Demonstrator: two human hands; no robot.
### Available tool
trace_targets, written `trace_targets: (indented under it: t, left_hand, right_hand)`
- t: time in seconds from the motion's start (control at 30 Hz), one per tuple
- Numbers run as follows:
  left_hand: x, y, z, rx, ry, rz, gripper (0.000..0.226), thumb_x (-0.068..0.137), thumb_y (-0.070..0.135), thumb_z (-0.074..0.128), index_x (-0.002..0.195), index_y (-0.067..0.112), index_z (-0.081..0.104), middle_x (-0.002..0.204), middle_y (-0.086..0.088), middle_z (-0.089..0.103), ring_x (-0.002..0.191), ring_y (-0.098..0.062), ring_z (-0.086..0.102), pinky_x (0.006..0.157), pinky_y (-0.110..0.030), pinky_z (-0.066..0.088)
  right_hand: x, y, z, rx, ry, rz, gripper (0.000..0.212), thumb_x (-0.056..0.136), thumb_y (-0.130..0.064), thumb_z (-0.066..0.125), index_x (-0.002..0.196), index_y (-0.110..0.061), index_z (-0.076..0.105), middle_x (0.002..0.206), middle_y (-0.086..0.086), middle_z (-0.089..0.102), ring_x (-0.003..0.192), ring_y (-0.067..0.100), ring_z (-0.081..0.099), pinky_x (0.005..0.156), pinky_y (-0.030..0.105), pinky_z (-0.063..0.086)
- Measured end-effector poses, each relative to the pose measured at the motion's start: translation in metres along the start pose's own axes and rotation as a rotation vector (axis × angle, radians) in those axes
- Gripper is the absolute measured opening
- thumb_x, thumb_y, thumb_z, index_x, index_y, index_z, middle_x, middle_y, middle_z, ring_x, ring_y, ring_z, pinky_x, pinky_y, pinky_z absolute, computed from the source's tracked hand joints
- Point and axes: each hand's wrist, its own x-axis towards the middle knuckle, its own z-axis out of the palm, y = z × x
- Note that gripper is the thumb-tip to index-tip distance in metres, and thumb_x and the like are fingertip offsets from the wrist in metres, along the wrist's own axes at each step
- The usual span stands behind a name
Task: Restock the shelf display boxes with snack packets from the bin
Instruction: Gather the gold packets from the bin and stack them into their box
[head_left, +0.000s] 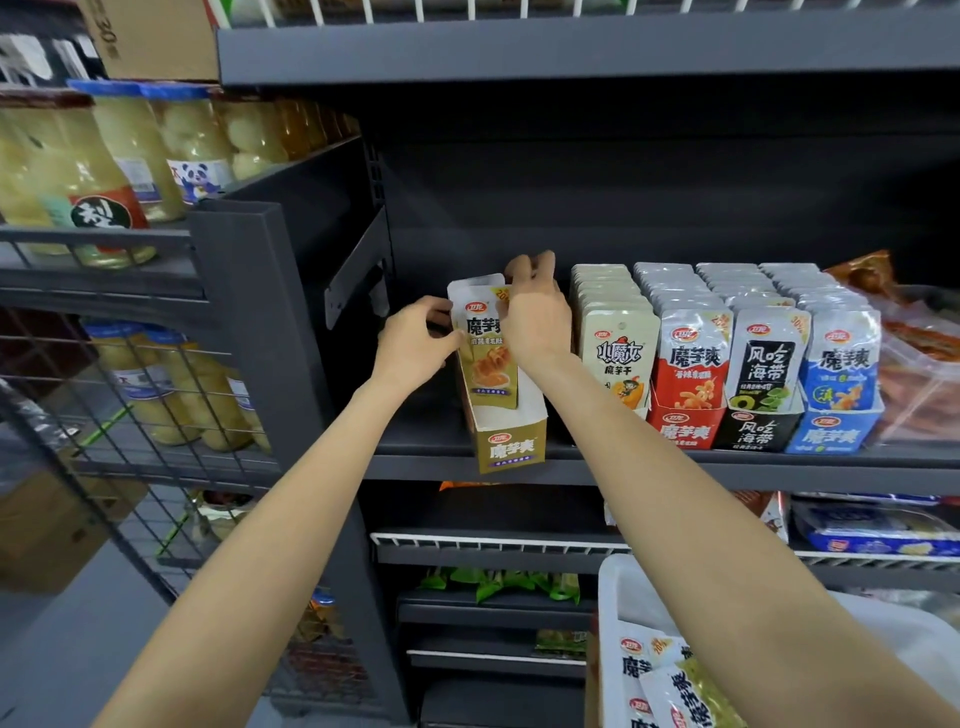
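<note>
Gold cardboard display box (511, 439) overhangs the grey metal shelf (727, 460); a hard push could tip it off. Inside stands one gold foil packet (485, 358), left hand (415, 345) pinching its edge, right hand (535, 312) gripping its top. Below-right, a white plastic bin (613, 587) holds more packets
</note>
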Motion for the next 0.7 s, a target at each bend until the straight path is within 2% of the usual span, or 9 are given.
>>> trace_targets:
  t: [0.07,0.13,0.23,0.33,0.47,0.57,0.63,0.7]
  left_hand:
    - [-0.002,0.002,-0.001,0.091,0.057,0.029,0.038,0.087,0.026,0.066,0.122,0.016,0.058,0.117,-0.002,0.061,0.094,-0.012,0.06,0.08,-0.03,0.052]
    - [-0.008,0.006,-0.001,0.151,0.12,0.057,0.037,0.089,0.029,0.062,0.123,0.017,0.057,0.119,-0.001,0.059,0.095,-0.009,0.055,0.081,-0.026,0.045]
    - [-0.025,0.015,0.001,0.135,0.235,0.129,0.027,0.09,0.029,0.059,0.116,0.019,0.059,0.108,0.007,0.06,0.091,-0.005,0.055,0.081,-0.03,0.049]
    - [-0.054,0.031,0.007,0.028,0.408,0.268,0.02,0.092,0.032,0.052,0.101,0.019,0.064,0.088,0.008,0.064,0.081,-0.008,0.057,0.071,-0.034,0.051]
    - [-0.104,0.054,0.024,-0.103,0.524,0.585,0.039,0.097,0.03,0.043,0.079,0.004,0.067,0.065,-0.004,0.062,0.056,-0.017,0.054,0.05,-0.031,0.04]
    - [-0.15,0.064,0.047,-0.204,0.37,0.706,0.044,0.099,0.028,0.039,0.077,0.003,0.068,0.062,0.001,0.062,0.052,-0.007,0.052,0.05,-0.019,0.038]
    - [-0.182,0.068,0.072,-0.224,0.163,0.683,0.036,0.097,0.025,0.044,0.08,0.005,0.069,0.069,0.008,0.061,0.061,0.005,0.048,0.06,-0.01,0.038]
    - [-0.209,0.068,0.104,-0.168,-0.109,0.581,0.022,0.091,0.023,0.051,0.091,0.011,0.069,0.075,0.01,0.062,0.068,0.006,0.049,0.065,-0.012,0.041]
  right_hand:
    - [-0.011,0.002,-0.005,0.096,0.025,-0.019,0.038,0.089,-0.007,0.056,0.126,-0.009,0.047,0.135,0.013,0.037,0.101,0.027,0.057,0.069,0.028,0.042]
    - [-0.03,0.007,-0.012,0.252,0.098,-0.044,0.032,0.09,-0.011,0.058,0.122,-0.011,0.052,0.129,0.009,0.044,0.095,0.02,0.058,0.07,0.024,0.043]
    - [-0.065,0.019,-0.027,0.511,0.145,-0.091,0.027,0.091,-0.011,0.058,0.117,-0.011,0.056,0.117,0.004,0.053,0.087,0.001,0.051,0.075,0.019,0.046]
    - [-0.105,0.033,-0.048,0.642,0.102,-0.088,0.023,0.091,-0.008,0.056,0.114,-0.012,0.059,0.11,-0.001,0.059,0.096,-0.002,0.05,0.084,0.011,0.042]
    - [-0.165,0.069,-0.077,0.71,-0.022,-0.026,0.019,0.094,-0.01,0.055,0.111,-0.015,0.062,0.106,-0.008,0.064,0.097,-0.001,0.057,0.085,0.008,0.041]
    - [-0.212,0.115,-0.088,0.707,-0.214,0.034,0.017,0.092,-0.01,0.059,0.102,-0.023,0.063,0.095,-0.012,0.068,0.089,0.001,0.063,0.079,0.009,0.045]
    - [-0.243,0.149,-0.088,0.672,-0.329,0.125,0.018,0.09,-0.009,0.061,0.098,-0.026,0.063,0.09,-0.012,0.069,0.083,0.002,0.064,0.076,0.011,0.047]
    - [-0.274,0.184,-0.088,0.601,-0.388,0.259,0.019,0.089,-0.008,0.062,0.095,-0.026,0.063,0.089,-0.01,0.07,0.081,0.001,0.063,0.074,0.01,0.047]
